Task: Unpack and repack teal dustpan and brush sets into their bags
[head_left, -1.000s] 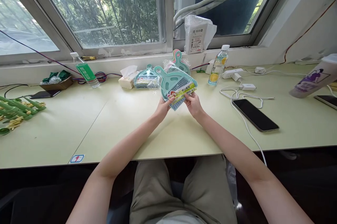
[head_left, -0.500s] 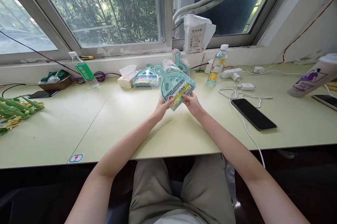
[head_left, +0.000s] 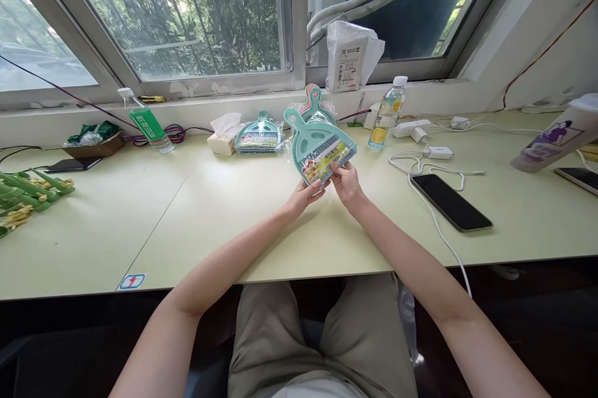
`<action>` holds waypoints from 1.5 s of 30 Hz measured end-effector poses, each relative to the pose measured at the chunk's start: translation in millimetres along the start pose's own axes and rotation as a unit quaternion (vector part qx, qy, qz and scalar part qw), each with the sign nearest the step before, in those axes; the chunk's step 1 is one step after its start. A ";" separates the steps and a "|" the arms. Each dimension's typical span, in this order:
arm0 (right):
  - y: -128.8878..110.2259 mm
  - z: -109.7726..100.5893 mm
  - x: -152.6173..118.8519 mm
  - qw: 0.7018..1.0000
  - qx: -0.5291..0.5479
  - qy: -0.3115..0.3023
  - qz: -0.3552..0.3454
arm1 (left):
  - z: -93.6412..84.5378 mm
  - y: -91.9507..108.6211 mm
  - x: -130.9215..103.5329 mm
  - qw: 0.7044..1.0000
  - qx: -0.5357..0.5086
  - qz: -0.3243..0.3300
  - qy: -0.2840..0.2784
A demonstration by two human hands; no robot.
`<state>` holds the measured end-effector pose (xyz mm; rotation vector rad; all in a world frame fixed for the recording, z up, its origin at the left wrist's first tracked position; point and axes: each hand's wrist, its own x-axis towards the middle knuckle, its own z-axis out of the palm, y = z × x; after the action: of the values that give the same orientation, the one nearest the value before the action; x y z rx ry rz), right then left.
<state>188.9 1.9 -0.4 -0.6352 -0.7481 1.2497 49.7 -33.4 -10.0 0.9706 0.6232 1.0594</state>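
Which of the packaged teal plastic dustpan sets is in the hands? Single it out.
The frontmost teal dustpan set, handle leaning left: left hand and right hand hold its lower edge. Neither touches the teal stack to its left or the stack behind.

Black phone beside white cable.

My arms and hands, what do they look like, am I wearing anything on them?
Your left hand and right hand are gloveless; left arm and right arm show no sleeve, watch, bracelet or markings.
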 end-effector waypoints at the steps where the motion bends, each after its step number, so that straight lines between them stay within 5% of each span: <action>1: -0.6 0.0 0.2 1.000 0.001 0.001 -0.003 | 0.5 0.2 0.3 1.000 -0.003 0.001 -0.001; 7: 3.3 3.1 -3.8 0.999 -0.011 -0.024 0.020 | -11.4 18.0 6.5 0.992 0.001 0.107 0.067; 13: 5.9 1.2 -1.5 0.992 -0.043 -0.032 0.110 | -21.3 20.8 9.0 0.983 0.032 0.126 0.131; 27: 5.8 -1.4 1.2 0.991 -0.046 -0.078 0.095 | -19.5 24.6 5.8 0.980 0.071 0.140 0.124; 45: 1.2 3.9 -7.0 0.997 -0.034 -0.062 0.042 | -5.9 24.4 -0.7 0.985 0.058 0.097 0.128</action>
<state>184.1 -4.6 0.0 -0.6550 -0.8777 1.3541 34.2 -28.0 9.0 1.0192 0.8211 1.3468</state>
